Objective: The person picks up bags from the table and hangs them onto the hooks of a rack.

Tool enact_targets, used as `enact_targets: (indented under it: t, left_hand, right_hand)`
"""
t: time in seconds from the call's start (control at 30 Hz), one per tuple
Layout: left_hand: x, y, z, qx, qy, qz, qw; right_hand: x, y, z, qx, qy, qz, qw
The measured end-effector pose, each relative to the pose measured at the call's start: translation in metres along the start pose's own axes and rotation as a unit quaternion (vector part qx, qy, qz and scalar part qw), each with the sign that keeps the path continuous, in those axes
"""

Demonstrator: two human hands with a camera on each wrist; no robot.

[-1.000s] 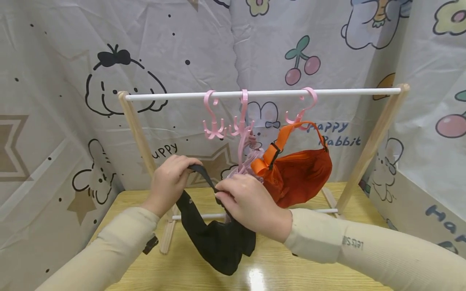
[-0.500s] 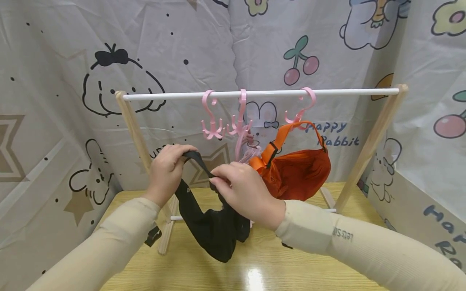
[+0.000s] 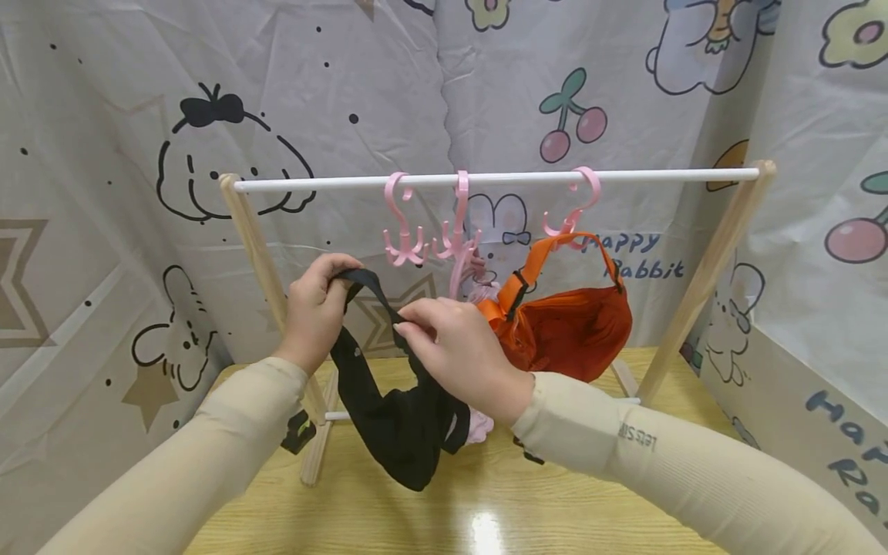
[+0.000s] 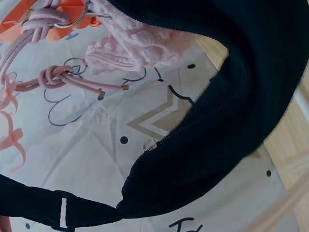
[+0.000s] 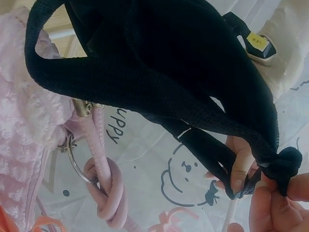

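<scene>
A black zippered sling bag hangs by its strap between both hands, in front of the rack's left half. My left hand grips the strap's upper left bend between thumb and fingers. Further right, my right hand pinches the same strap with thumb and forefinger. In the left wrist view the bag's zipper pull and a strap slider show. Behind the black bag hangs a pink textured bag with knotted cord handles, mostly hidden in the head view.
A white rod on wooden posts carries pink multi-prong hooks. An orange bag hangs from the right hook, close beside my right hand. Below is a wood-grain table; printed fabric encloses the back and sides.
Both hands have risen and shifted slightly left, lifting the black sling bag with them. The strap loop between the hands has opened wider. More of the pink bag's lower part shows.
</scene>
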State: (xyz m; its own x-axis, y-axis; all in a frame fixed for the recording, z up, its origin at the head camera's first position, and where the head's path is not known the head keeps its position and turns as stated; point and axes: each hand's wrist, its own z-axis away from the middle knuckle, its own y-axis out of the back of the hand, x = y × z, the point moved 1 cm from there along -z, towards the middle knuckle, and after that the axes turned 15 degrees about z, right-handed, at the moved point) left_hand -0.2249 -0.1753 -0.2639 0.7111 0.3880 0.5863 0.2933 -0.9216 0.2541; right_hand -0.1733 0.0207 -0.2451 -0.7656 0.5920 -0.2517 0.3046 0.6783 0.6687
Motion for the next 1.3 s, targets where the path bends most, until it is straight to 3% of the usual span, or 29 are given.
enact_targets:
  t: [0.2,0.53,1.3]
  left_hand:
    - [-0.002,0.0,-0.005,-0.002,0.035,0.001,0.9994]
    - [-0.003,0.0,-0.016,0.019,-0.026,-0.024,0.9992]
    - [-0.01,-0.001,-0.04,-0.001,-0.001,-0.063,0.998]
  right_hand:
    - [0.001,0.0,-0.003,-0.007,-0.019,0.006,0.9998]
    - [0.003,-0.003,-0.01,-0.003,-0.032,-0.002,0.9995]
    - [0.007,-0.012,-0.022,-0.005,-0.089,-0.032,0.9955]
